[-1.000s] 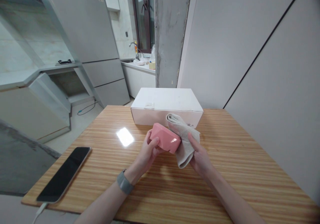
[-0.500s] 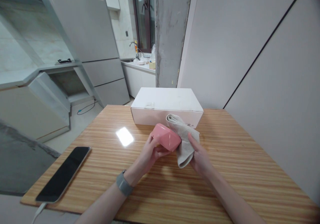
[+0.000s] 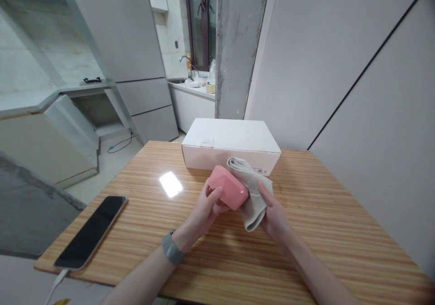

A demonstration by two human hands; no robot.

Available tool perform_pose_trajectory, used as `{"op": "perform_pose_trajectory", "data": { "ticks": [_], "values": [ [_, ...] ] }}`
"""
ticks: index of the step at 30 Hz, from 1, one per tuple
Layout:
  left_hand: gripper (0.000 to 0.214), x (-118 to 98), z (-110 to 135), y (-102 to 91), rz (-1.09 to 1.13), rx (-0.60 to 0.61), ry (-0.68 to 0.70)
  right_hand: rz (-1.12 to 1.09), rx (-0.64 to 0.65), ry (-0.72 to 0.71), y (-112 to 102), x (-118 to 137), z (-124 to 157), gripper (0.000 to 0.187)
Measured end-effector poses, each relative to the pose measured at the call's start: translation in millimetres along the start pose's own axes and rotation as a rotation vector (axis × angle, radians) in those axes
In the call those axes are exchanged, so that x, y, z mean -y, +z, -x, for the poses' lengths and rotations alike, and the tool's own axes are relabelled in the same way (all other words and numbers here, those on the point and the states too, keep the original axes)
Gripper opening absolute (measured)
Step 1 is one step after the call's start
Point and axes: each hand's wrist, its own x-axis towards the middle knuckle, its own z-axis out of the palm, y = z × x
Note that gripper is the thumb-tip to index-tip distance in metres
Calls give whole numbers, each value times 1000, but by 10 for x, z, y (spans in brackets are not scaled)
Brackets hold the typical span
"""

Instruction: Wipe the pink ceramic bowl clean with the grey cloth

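Two hands, left [image 3: 204,207] and right [image 3: 273,212], grip one pink case [image 3: 228,188], one cloth [image 3: 253,191].

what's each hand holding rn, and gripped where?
Left hand grips the pink case by its left end. Right hand holds the beige cloth by its lower part, against the case's right end.

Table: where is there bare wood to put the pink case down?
Bare wood runs between the phone and the left hand, and widely right of the right hand out to the table edge. It is crowded at the middle, where the pink case, the cloth and the white box sit close together.
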Motion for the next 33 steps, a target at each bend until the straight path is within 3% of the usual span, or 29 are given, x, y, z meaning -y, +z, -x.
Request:
{"op": "perform_pose_trajectory", "data": {
  "ticks": [4,9,12,17,21,25,30,33],
  "values": [
    [54,37,-11,-11,-67,-42,103,-5,-37,1,40,28,38,47],
    [76,40,-17,4,-157,-143,168,32,-26,-56,42,20,74,41],
    [78,24,-17,30,-72,-86,112,36,-20,-71,19,28,63,47],
    [52,-26,-40,29,101,-1,-75,21,-56,-116,-13,98,45,48],
    [46,-17,-48,-25,105,1,-19,20,-50,-117,0,138,62,48],
    [41,22,-40,-58,136,33,-50,8,-32,-126,22,137,69,46],
    [54,6,-17,-50,111,148,-147,-6,-43,-98,14,109,47,41],
    [53,-17,-2,-37,65,124,-101,-2,13,-95,20,90,35,40]
  ]
}}
